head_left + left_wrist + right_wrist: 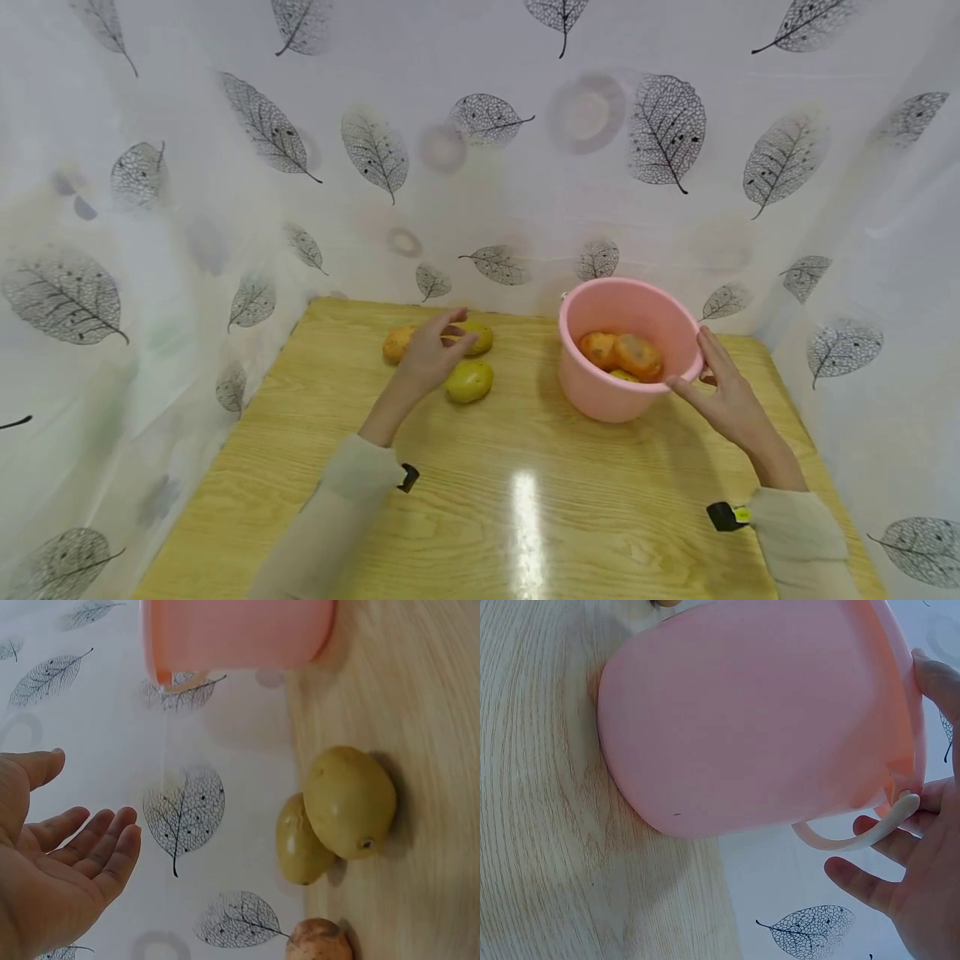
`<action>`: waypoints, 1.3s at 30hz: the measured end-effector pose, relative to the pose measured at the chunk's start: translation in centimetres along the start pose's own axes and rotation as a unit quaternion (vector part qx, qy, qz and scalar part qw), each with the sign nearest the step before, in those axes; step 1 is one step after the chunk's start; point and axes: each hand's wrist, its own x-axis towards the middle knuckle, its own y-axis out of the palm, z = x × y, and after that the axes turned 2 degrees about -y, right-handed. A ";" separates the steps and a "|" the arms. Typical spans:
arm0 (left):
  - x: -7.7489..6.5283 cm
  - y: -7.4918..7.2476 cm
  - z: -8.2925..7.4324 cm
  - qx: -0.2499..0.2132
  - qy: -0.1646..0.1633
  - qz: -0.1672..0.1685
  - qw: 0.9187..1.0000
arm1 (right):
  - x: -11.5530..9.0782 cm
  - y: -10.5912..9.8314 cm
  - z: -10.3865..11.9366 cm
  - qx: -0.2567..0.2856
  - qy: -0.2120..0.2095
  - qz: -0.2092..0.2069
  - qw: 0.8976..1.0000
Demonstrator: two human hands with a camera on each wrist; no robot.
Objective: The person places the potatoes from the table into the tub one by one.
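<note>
My left hand (433,354) hovers over the left part of the table, fingers loosely bent and holding nothing. Near it lie a brown potato (397,343) and two yellow-green mango-like fruits, one nearer (469,382) and one farther back (478,337), partly covered by the hand. The left wrist view shows these fruits (349,802) apart from the hand (64,862). My right hand (738,408) touches the rim of a pink bucket (607,400) with spread thumb and fingers, beside its white handle (862,836). Inside are brown potatoes (637,357) and a partly hidden yellow-green item (624,376).
The bucket stands upright toward the back right of the wood-grain table (465,500). A white curtain (510,192) with a leaf print hangs behind the table and along both sides.
</note>
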 end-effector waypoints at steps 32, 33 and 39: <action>-1.5 1.9 7.7 0.013 -0.098 0.025 0.995 | 0.1 0.0 -0.3 0.006 -0.007 0.004 1.000; -1.6 2.0 8.0 0.015 -0.102 0.028 0.994 | 0.1 0.0 -0.3 0.006 -0.006 0.004 1.000; -1.8 2.8 9.4 0.023 -0.113 0.034 0.993 | 0.1 0.0 -0.4 0.004 -0.006 0.003 1.000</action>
